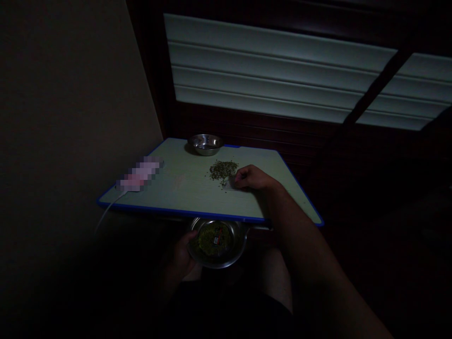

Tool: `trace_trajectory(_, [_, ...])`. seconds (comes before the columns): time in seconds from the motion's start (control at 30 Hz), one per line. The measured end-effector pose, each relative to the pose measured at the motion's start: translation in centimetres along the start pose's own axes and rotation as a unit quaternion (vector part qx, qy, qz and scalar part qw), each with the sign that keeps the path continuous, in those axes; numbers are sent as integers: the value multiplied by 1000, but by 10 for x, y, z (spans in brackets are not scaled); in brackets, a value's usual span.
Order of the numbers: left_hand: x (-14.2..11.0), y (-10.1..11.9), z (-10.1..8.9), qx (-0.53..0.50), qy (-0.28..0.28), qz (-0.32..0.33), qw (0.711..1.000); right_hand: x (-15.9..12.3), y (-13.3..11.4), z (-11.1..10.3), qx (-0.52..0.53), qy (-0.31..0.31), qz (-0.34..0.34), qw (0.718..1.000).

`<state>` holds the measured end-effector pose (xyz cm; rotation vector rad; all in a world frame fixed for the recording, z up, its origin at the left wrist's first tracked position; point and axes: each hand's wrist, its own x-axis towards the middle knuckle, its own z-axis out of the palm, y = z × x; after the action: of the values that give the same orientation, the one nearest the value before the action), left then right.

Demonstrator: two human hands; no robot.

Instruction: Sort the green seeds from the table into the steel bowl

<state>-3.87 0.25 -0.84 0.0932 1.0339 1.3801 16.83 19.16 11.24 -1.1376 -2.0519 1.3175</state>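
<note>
My right hand (pixel 251 178) is closed with its fingers pinched on a thin, pale card-like piece (pixel 229 183). That piece touches the tabletop at the near right edge of a loose pile of small greenish-brown grains (pixel 223 169), some scattered around it. Below the table's front edge, my left hand (pixel 183 252) grips the left rim of a shiny metal bowl (pixel 231 261), thumb over the rim. Inside lies a mass of green grains (pixel 206 240), with a dark and red label (pixel 218 235) showing on it. In the dim light I cannot tell the exact kind of grain.
A second metal bowl (pixel 205 146) stands at the back of the pale, blue-edged table (pixel 187 193). On the left lies a blurred-out pinkish device (pixel 141 175), its white cable (pixel 109 207) hanging over the edge. A wall rises at left, a slatted panel behind.
</note>
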Motion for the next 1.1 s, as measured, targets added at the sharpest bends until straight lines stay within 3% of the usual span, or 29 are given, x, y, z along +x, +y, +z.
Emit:
trace_trajectory(0.33, [0, 0, 0, 11, 12, -1, 1000, -2, -1, 1, 15, 35, 30, 999])
trace_trajectory(0.6, [2, -1, -2, 10, 15, 5, 1000, -1, 6, -6, 34, 52, 12, 998])
trace_trajectory(0.8, [-1, 0, -2, 2, 0, -1, 1000, 0, 3, 0, 48, 36, -28, 998])
trace_trajectory(1.1, [2, -2, -3, 5, -9, 6, 1000, 2, 1, 4, 20, 23, -15, 999])
